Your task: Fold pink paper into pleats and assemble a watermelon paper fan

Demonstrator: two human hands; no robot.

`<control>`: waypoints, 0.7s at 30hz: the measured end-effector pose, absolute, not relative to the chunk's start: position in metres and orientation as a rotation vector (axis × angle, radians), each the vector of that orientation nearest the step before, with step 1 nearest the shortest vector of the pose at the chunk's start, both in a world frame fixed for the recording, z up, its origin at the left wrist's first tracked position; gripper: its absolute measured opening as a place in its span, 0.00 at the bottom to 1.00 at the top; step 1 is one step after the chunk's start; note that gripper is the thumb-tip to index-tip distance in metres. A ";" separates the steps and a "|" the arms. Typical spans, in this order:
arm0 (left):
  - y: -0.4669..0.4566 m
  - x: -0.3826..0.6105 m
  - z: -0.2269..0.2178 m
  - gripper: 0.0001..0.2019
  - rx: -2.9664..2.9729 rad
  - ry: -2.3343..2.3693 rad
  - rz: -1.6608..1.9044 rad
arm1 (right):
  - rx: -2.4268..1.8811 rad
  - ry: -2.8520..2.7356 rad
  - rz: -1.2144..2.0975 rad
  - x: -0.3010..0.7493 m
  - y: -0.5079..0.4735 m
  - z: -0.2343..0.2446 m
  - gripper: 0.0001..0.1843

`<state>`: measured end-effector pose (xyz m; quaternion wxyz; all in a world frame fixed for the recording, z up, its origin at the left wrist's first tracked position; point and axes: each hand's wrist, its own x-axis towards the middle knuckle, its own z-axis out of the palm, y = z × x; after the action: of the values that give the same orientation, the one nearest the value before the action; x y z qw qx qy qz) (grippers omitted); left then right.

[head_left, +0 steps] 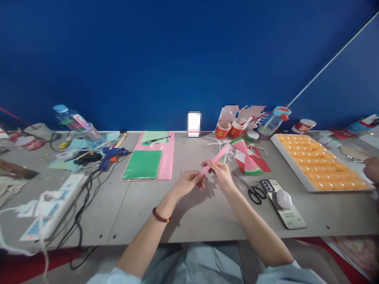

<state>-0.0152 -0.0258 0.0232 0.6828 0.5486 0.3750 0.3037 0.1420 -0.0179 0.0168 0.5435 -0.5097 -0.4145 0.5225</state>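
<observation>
Both my hands meet above the grey table [189, 213] and pinch a narrow folded pink paper strip [218, 156] that slants up to the right. My left hand [189, 182] holds its lower end; a dark red bead bracelet [160, 216] circles that wrist. My right hand [222, 175] grips the strip just above. A pleated pink and green paper fan [248, 158] lies just behind my right hand. Black scissors [251, 189] lie to its right.
Green and pink paper sheets [148, 161] with a black pen [156, 139] lie at centre left. A blue glue gun [111, 154], power strip [56, 207] and cables crowd the left. A phone [282, 202], an orange-ball tray [321, 161] and red cups [231, 128] sit at right. Another person's hand [372, 169] shows far right.
</observation>
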 end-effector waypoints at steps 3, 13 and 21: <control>-0.025 -0.016 0.020 0.24 1.246 0.859 0.689 | -1.179 -0.977 1.248 0.141 -0.017 0.018 0.17; -0.024 -0.017 0.015 0.22 1.248 0.862 0.710 | -1.152 -0.948 1.223 0.139 -0.018 0.019 0.17; -0.021 -0.017 0.014 0.23 1.248 0.902 0.785 | -1.116 -1.098 1.397 0.142 -0.017 0.017 0.21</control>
<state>-0.0175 -0.0212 0.0144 0.6493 0.5494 0.3968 0.3452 0.1421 -0.0175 0.0174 0.4982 -0.4610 -0.4538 0.5773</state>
